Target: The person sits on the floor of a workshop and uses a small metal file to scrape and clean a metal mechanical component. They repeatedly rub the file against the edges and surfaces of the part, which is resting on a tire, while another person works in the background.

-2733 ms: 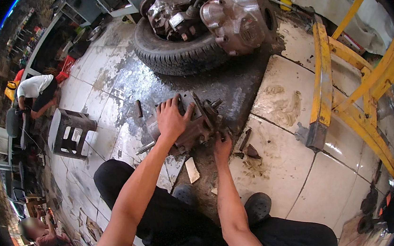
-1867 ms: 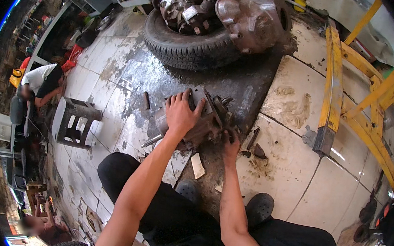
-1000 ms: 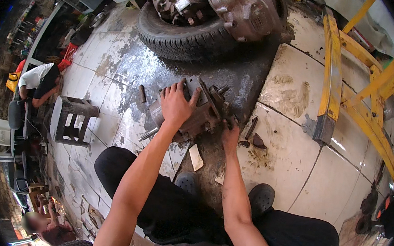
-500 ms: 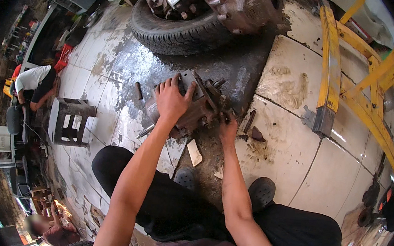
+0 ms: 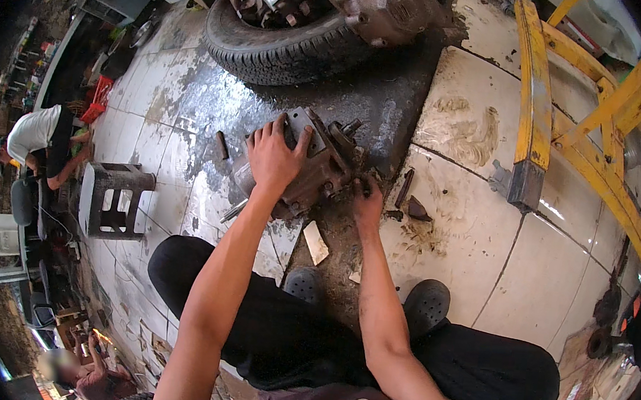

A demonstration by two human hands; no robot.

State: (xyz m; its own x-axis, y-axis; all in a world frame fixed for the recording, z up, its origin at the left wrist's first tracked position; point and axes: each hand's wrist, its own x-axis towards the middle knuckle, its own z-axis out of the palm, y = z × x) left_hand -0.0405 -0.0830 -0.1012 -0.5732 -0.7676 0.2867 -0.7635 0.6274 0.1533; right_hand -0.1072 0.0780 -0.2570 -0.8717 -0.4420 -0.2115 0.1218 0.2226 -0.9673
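Observation:
A greasy metal gearbox housing (image 5: 308,179) lies on the stained floor in front of me. My left hand (image 5: 272,158) rests on its upper face, fingers spread and thumb apart, beside a flat plate with a hole. A shaft stub sticks out at its lower left, another at its upper right. Close against the right end of the housing is my right hand (image 5: 367,202). Its fingers are curled and dark with grease; what they pinch, if anything, is hidden. A short dark metal pin (image 5: 221,145) lies left of the housing.
Beyond stands a tire (image 5: 287,62) bearing large metal castings (image 5: 381,9). A yellow metal stand (image 5: 534,105) is at right. Dark metal pieces (image 5: 418,209) and a pale chip (image 5: 315,243) lie nearby. Left are a plastic stool (image 5: 114,199) and a bending person (image 5: 42,138); another person (image 5: 95,375) sits lower left.
The view has shifted slightly. My right hand has turned a little at the housing's end, its fingers lifted somewhat. My left hand stays on top. The person at far left bends differently.

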